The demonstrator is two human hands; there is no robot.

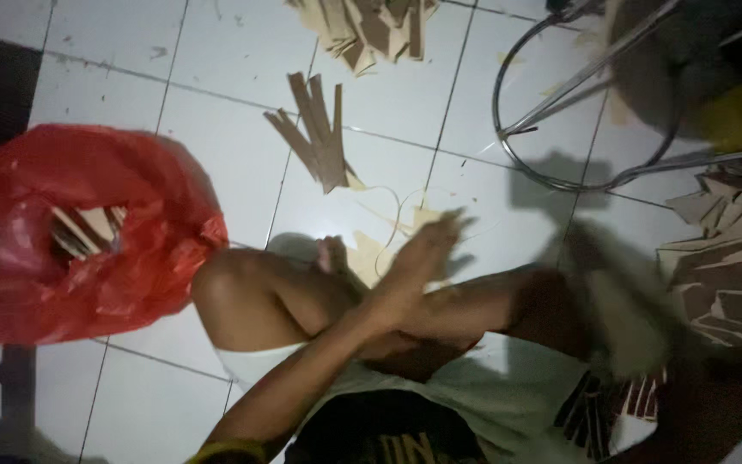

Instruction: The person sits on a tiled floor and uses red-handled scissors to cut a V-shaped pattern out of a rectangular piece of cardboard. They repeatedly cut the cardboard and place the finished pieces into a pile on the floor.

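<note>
On the tiled floor (pixel 216 103), head view, we sit cross-legged among cardboard strips (pixel 319 129). Our left hand (pixel 422 253) reaches forward, fingers spread and loose, over a pale scrap (pixel 369 258); nothing is clamped. Our right hand (pixel 620 309) is a blur, its grip impossible to tell. We judge a pick-up under way, calling for a pinch on one strip. A red bag (pixel 88 232) half hides more strips.

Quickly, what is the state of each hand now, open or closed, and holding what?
Left hand: open, fingers stretched flat over the pale cardboard pieces on the white tiled floor; no grip visible.
Right hand: too blurred to tell.
</note>
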